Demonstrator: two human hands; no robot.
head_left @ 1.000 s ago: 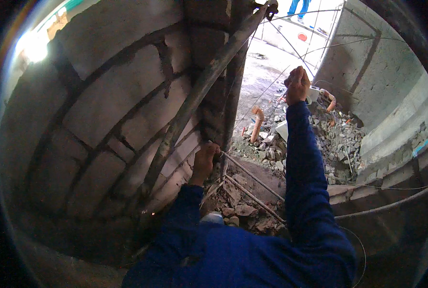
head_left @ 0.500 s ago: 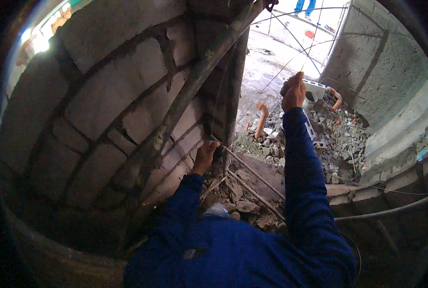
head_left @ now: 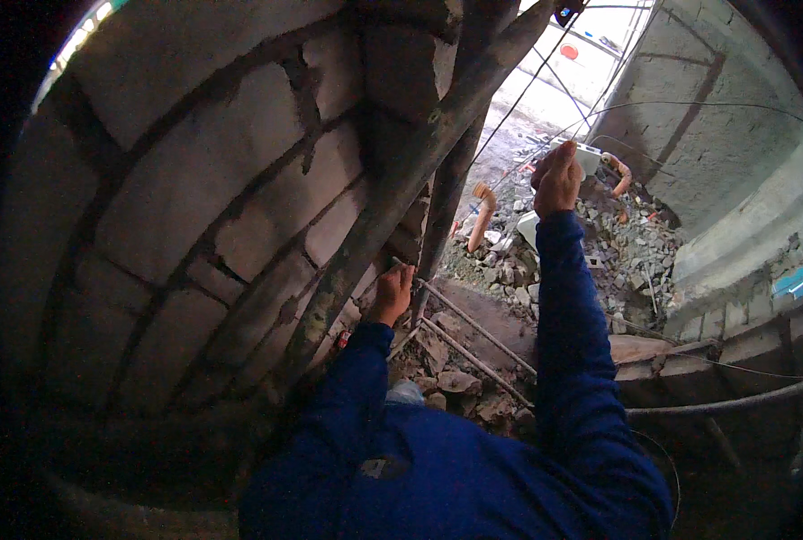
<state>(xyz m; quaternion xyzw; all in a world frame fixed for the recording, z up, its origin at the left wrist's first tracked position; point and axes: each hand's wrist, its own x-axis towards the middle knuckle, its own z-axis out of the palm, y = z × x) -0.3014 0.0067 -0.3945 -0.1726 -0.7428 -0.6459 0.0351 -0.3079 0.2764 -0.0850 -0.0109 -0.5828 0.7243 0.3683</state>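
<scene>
At centre, my left hand (head_left: 391, 295) is closed with its fingertips at the upper end of a thin steel rod (head_left: 478, 326). A second rod (head_left: 480, 362) runs below it at a similar slant. My right hand (head_left: 558, 183) is raised at arm's length on the right, fingers pressed together and pointing up. Thin dark wire (head_left: 531, 81) crosses the opening beside it. Whatever the right fingers pinch is too fine to make out. Beside my left hand, a thick slanting pole (head_left: 379, 202) stands in front of a block wall (head_left: 212, 162).
Rubble (head_left: 509, 283) covers the ground beyond the rods. An orange bent pipe (head_left: 482, 216) and another orange pipe (head_left: 617, 175) stick up there. A pale hollow block (head_left: 588, 160) lies behind my right hand. A rough grey wall (head_left: 690, 117) rises at the right.
The view has shifted, so the pole and wall look nearer. My right hand's fingers look straighter than before. My left hand stays at the rod's end.
</scene>
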